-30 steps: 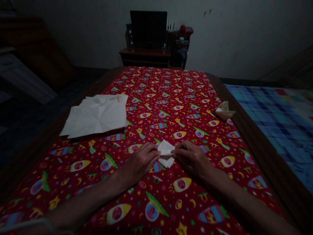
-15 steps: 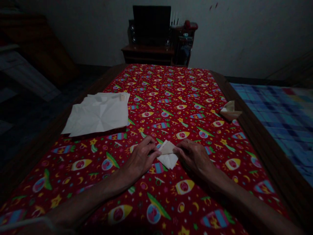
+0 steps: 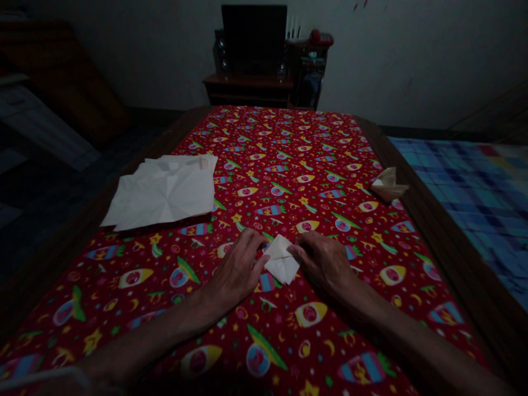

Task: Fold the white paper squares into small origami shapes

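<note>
A small white folded paper (image 3: pixel 282 269), roughly diamond-shaped with a crease line across its middle, lies on the patterned cloth between my hands. My left hand (image 3: pixel 238 264) is at its left corner, the thumb tip touching the edge and the index finger held apart from the thumb. My right hand (image 3: pixel 325 261) grips the paper's upper right edge, thumb on top and the other fingers curled behind. What those curled fingers do underneath is hidden.
To the left lies a stack of creased white paper sheets (image 3: pixel 165 192). A folded paper piece (image 3: pixel 389 186) stands near the table's right edge. Red rocket-print cloth (image 3: pixel 264 308) covers the table. Beyond its far end are a dark monitor (image 3: pixel 254 38) and a cabinet (image 3: pixel 249 88).
The upper flap of the folded paper now lies flatter. My left thumb and index finger have moved apart at its left corner, while my right thumb has shifted slightly inward.
</note>
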Demonstrator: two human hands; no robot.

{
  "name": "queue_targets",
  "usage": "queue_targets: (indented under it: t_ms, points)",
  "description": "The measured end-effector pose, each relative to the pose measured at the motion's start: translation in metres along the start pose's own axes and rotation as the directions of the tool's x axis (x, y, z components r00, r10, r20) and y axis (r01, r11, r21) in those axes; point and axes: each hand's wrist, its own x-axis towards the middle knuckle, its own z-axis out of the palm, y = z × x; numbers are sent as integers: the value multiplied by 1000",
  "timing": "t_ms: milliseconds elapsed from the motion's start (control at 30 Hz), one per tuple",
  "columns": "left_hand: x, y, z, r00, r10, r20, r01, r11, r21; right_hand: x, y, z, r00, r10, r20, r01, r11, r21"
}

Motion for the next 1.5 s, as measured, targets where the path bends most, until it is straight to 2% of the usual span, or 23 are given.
queue_targets:
  t_ms: [233, 333, 400, 467, 533, 700, 800, 867, 933, 1000, 1100, 1333, 1500]
  points:
    - [-4, -5, 3, 999, 25, 24, -27, 995, 91, 0, -3, 1, 999, 51, 8, -51, 999, -13]
    - [-2, 1, 1, 998, 67, -12, -63, 974, 216, 0, -3, 1, 998, 54, 19, -54, 999, -9]
    - [-1, 8, 0, 983, 181, 21, -178, 931, 319, -1, -3, 0, 999, 48, 17, -48, 999, 0]
    - [-2, 13, 0, 944, 308, 115, -329, 871, 366, -1, -3, 0, 999, 34, 2, -34, 999, -2]
    - [-4, 14, 2, 915, 347, 204, -400, 843, 359, -1, -3, 0, 1000, 21, -12, -21, 1000, -15]
    - [-9, 10, 3, 926, 253, 280, -342, 877, 339, -1, -3, 2, 997, -30, -74, 25, 998, -57]
    - [-9, 10, 0, 922, 229, 312, -333, 880, 337, -7, -1, 3, 960, -242, -142, 231, 969, -88]
    - [-8, 10, -2, 921, 217, 324, -329, 878, 347, -13, 0, 2, 908, -413, -68, 406, 908, -100]
    - [-9, 10, -4, 921, 214, 324, -329, 874, 358, -21, 0, 0, 872, -485, 63, 489, 867, -96]
    - [-11, 8, -6, 924, 212, 319, -328, 868, 372, -28, 2, -4, 870, -470, 152, 487, 868, -102]
    - [-12, 5, -9, 930, 204, 305, -318, 863, 393, -36, 5, -9, 881, -438, 177, 463, 876, -135]
    - [-12, 1, -18, 948, 186, 259, -287, 852, 437, -40, 11, -10, 893, -434, 119, 449, 879, -164]
    - [-15, 0, -18, 947, 220, 235, -310, 817, 487, -41, 11, -13, 893, -448, 49, 449, 878, -164]
